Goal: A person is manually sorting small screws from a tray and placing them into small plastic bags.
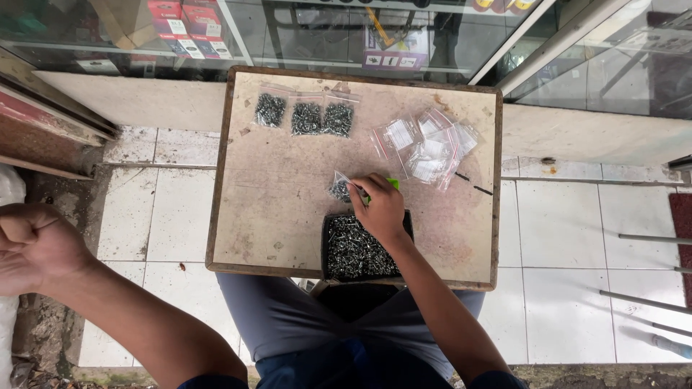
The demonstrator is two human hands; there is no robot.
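My right hand [380, 209] pinches a small plastic bag [339, 189] of screws: thin, slippery, heavy; best held at its mouth. Left hand [36, 245] is a fist, empty as far as I see.

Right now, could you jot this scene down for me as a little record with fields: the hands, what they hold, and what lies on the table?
right hand: on the table, pinching a small clear bag of screws beside a green object
left hand: closed fist, off the table, holding nothing visible
tray: dark, full of loose screws, at the near edge
filled bags: three in a row at the far side
empty bags: loose clear pile, far right
table: small, worn wooden top
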